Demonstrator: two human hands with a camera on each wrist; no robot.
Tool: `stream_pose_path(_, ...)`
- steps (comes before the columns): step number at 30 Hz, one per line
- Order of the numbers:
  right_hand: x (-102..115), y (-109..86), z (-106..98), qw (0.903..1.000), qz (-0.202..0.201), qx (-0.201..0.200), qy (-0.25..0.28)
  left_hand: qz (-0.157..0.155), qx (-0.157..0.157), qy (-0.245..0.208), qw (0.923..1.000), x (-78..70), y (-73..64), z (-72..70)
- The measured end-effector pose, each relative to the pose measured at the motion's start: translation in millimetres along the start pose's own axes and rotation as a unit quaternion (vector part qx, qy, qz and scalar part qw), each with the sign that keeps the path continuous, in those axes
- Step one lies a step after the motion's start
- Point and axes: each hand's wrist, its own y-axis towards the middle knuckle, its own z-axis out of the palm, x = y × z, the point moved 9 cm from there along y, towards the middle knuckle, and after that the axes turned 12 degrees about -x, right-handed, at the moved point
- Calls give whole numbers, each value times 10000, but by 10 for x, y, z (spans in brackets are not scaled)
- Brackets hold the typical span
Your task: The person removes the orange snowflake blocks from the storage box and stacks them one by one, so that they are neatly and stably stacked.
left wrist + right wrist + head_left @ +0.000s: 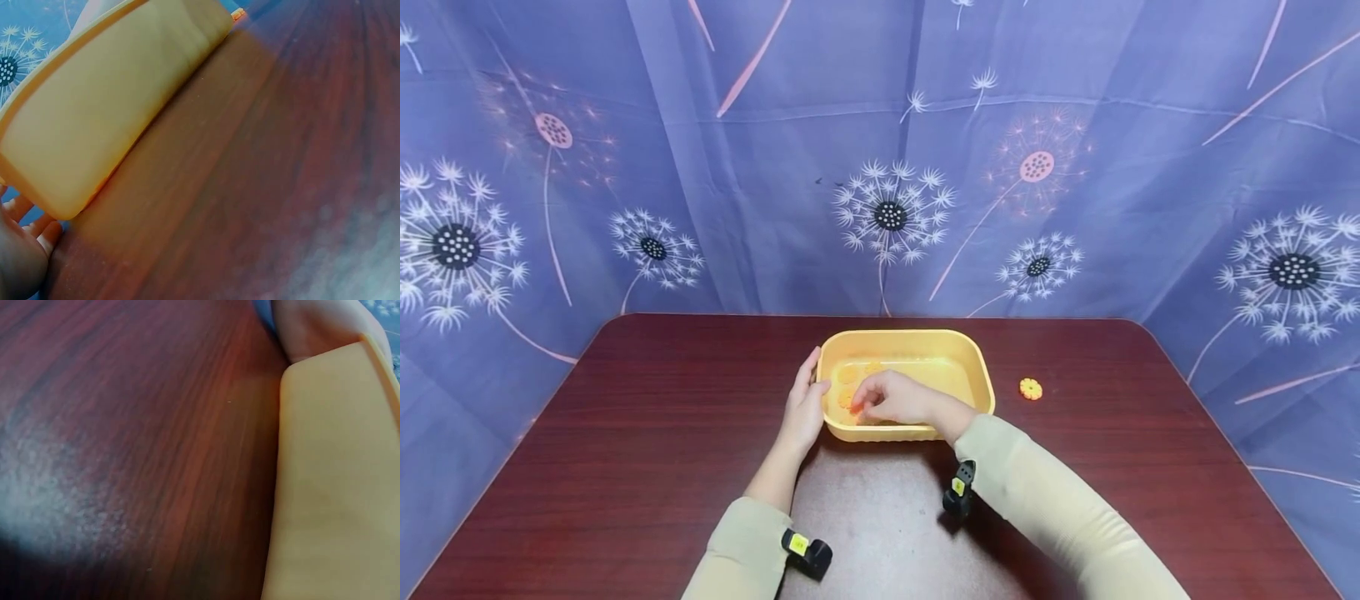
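A yellow plastic basin (983,385) stands on the table, with several orange and yellow flower-shaped pieces (846,398) inside at its left end. My left hand (803,410) grips that end, thumb over the rim and fingers along the outer wall. Inside the basin, my right hand (897,398) has curled fingers and pinches an orange-red piece (856,409), mostly hidden by the fingertips. The left wrist view shows the basin's outer side (112,106) with left fingers at its corner. In the right wrist view, the left hand (322,331) shows behind the basin wall (337,475).
One yellow-orange flower-shaped piece (1031,388) lies on the dark red-brown wooden table (1112,467), right of the basin. A blue curtain with dandelion prints (775,183) hangs behind the table's back edge. Black wrist cameras (808,554) sit at both sleeves.
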Motion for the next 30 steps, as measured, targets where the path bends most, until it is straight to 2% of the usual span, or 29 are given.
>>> stream_pose_path(3, 32, 5, 32, 9995, -165, 115, -234, -18, -6, -39, 10000, 18, 12, 7)
stream_pose_path(10, 90, 35, 110, 9958, -426, 336, -734, 31, 26, 32, 10000, -249, -146, 24)
stream_pose_path(15, 135, 64, 137, 9887, -701, 334, -1283, 40, 18, 74, 10000, -260, -146, 27)
stream_pose_path(19, 155, 84, 157, 9824, -777, 317, -1671, 81, -14, 72, 9999, -142, -75, 19)
stream_pose_path(23, 132, 97, 158, 9809, -690, 266, -1798, 95, -61, 67, 9999, 14, 1, 20)
stream_pose_path(30, 85, 112, 124, 9840, -528, 61, -1700, 134, -56, 23, 9999, 49, 7, 16)
